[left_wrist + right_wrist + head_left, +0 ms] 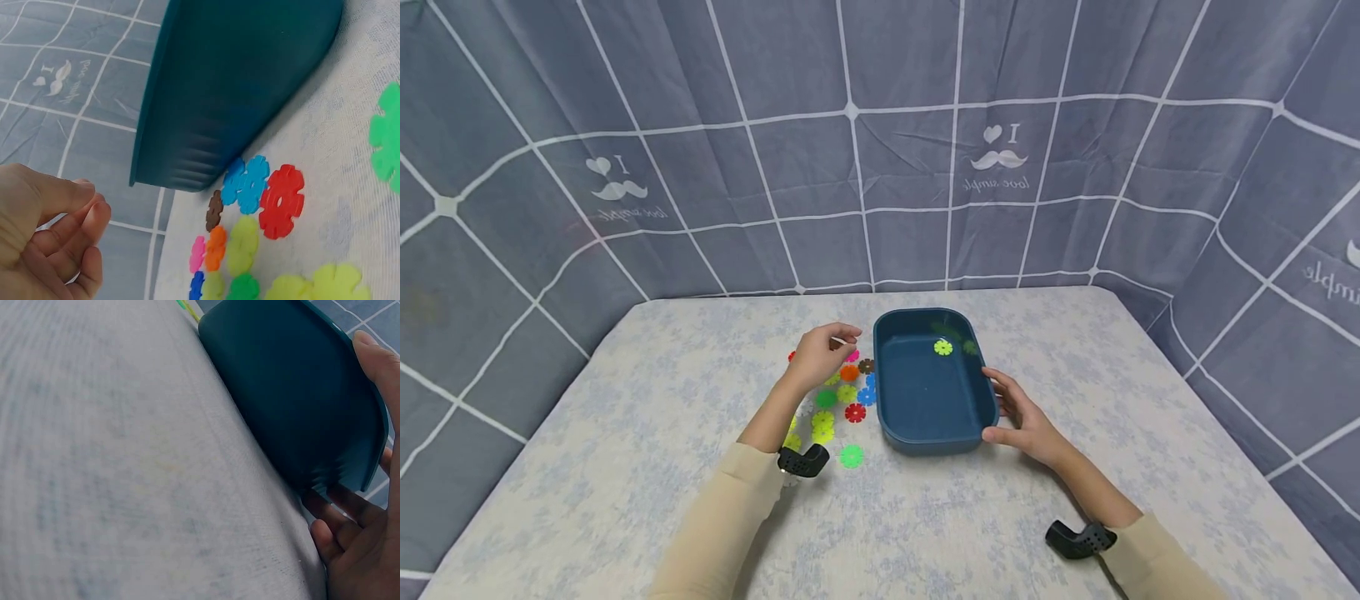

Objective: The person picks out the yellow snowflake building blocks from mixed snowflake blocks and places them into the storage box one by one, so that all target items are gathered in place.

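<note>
Head view: your teal bin [936, 400] stands upright on the bench [1187, 450]. One yellow-green notched disc [943, 347] shows inside, toward the far end; you cannot tell whether it lies flat on the floor of the bin.

Your right hand [1022, 421] grips the bin at its right side, thumb at the near corner and fingers against the outer wall. Your left hand [823, 354] is raised beside the left rim, fingers loosely bent, thumb tip close to the forefinger, with nothing visible in its grasp.

Loose notched discs lie left of the bin: red disc [855, 413], orange disc [849, 373], blue discs [867, 396] against or just beside the wall, and a green disc [852, 457] nearest you. Note the obstructions: your left hand and forearm cover part of this group, and the bin's left wall stands between it and the interior. A grid-printed curtain [910, 179] hangs behind the bench.
</note>
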The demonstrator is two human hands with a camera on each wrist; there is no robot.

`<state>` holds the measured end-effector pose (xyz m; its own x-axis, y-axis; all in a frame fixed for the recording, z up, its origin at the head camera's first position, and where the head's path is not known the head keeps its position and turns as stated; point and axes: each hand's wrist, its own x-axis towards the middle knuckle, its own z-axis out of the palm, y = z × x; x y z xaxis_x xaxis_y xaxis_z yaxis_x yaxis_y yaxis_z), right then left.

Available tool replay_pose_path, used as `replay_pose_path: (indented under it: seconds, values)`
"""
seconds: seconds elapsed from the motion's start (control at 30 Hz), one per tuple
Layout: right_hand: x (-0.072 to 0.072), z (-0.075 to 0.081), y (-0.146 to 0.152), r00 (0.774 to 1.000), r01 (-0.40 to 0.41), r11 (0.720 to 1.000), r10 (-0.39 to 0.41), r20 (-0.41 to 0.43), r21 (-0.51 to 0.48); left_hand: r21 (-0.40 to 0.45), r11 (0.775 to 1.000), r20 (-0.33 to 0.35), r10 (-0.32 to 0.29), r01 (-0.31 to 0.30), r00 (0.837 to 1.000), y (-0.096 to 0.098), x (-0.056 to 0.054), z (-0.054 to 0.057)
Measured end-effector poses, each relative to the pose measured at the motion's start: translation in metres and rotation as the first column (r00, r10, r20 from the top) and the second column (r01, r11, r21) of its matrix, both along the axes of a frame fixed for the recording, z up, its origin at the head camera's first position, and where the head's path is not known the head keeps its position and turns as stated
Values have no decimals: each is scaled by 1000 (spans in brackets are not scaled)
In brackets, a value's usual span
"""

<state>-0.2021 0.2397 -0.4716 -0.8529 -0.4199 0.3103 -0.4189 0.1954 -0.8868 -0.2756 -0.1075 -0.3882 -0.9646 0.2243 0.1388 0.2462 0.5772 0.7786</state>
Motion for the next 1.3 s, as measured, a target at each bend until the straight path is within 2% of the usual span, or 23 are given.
replay_pose_path:
  seconds: [0.3, 0.6, 0.77, 1.07, 1.3]
  values:
    - [0, 0, 0, 1000, 7, 1000, -7, 18, 2, -54, 999, -27, -3, 1, 1000, -20, 11, 6]
    - [1, 2, 0, 1000, 7, 1000, -7, 21, -2, -67, 997, -8, 26, -27, 1000, -50, 23, 1]
    - [0, 1, 0, 999, 8, 1000, -8, 32, 2, -79, 995, 1, 65, -64, 998, -63, 24, -7]
    - [1, 1, 0, 1000, -5, 1000, 5, 22, 0, -51, 987, 67, 158, -155, 985, -78, 27, -21]
    - [0, 2, 0, 999, -19, 1000, 19, 34, -20, -87, 983, 48, 166, -161, 985, -86, 28, -40]
